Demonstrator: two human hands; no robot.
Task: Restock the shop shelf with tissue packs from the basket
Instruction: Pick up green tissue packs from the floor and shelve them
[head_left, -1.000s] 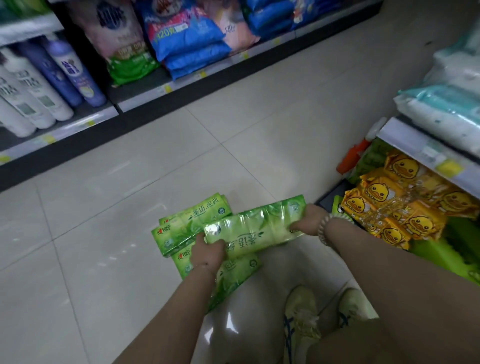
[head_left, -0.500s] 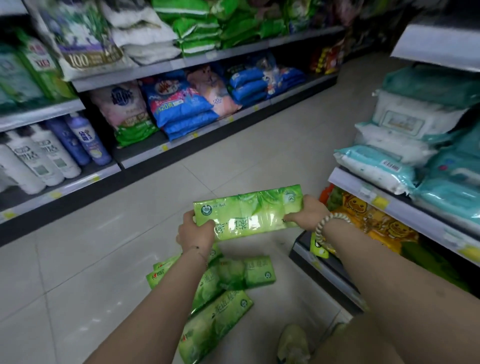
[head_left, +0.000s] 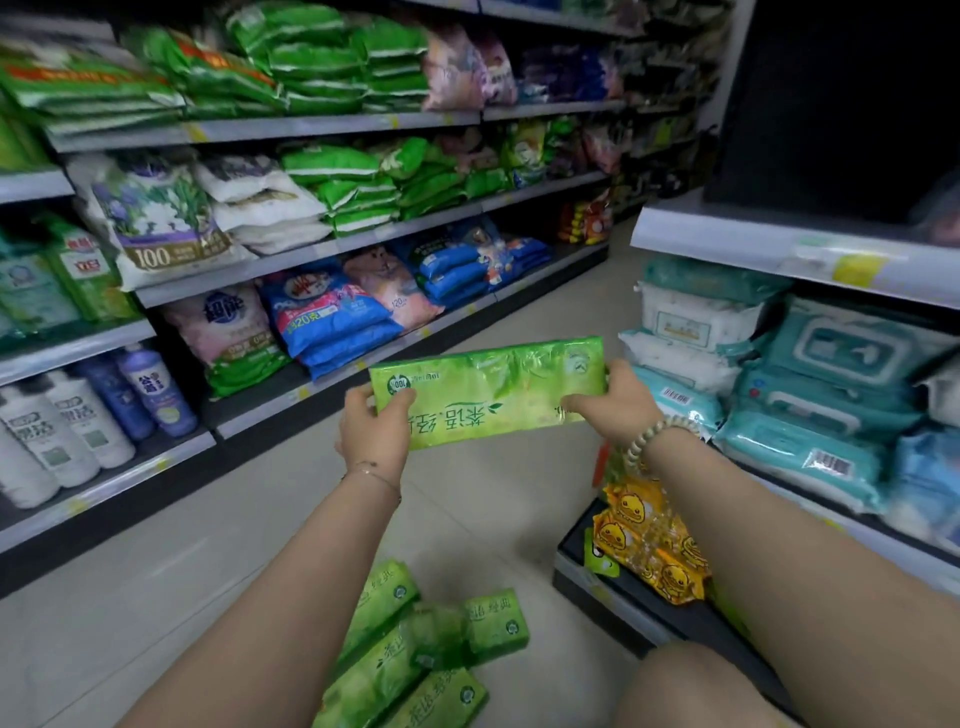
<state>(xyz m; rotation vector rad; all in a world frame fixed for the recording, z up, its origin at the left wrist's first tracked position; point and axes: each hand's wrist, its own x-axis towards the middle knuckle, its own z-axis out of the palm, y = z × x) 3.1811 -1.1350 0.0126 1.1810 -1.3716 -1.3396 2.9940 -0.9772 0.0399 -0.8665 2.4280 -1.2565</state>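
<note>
A long green tissue pack (head_left: 488, 391) is held level in front of me, above the aisle floor. My left hand (head_left: 375, 426) grips its left end, thumb on top. Its right end sits in my right hand (head_left: 613, 402), whose wrist wears a bead bracelet. Several more green tissue packs (head_left: 415, 649) lie in a loose pile on the floor below my arms. No basket is in view. The shelf unit (head_left: 779, 249) on my right carries stacked teal and white wipe packs (head_left: 821, 405).
Yellow duck-print packs (head_left: 649, 540) fill the bottom right shelf by my right forearm. Across the aisle, a long shelf rack (head_left: 291, 124) holds green, blue and white bags and white bottles (head_left: 62, 426). Pale floor tiles (head_left: 156, 545) run between the two racks.
Both hands have lifted the green pack off the floor pile and raised it. My view has tilted up from the floor to the shelves.
</note>
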